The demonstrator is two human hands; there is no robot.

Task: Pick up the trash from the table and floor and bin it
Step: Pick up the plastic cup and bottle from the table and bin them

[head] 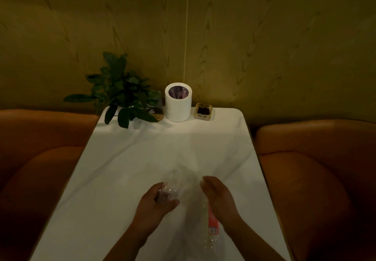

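My left hand (156,201) is closed around a crumpled clear plastic bottle (175,181) above the near middle of the white table (126,159). My right hand (217,195) grips a second clear plastic bottle with a red label (212,220), which points down toward me. Both hands hover close together over the tabletop. A small white cylindrical bin (178,102) with a plastic liner stands at the table's far edge against the wall.
A potted green plant (120,91) sits at the far left of the table, with a dark card (155,108) leaning beside it. A glass ashtray (203,111) is right of the bin. Orange upholstered seats (305,179) flank the table on both sides.
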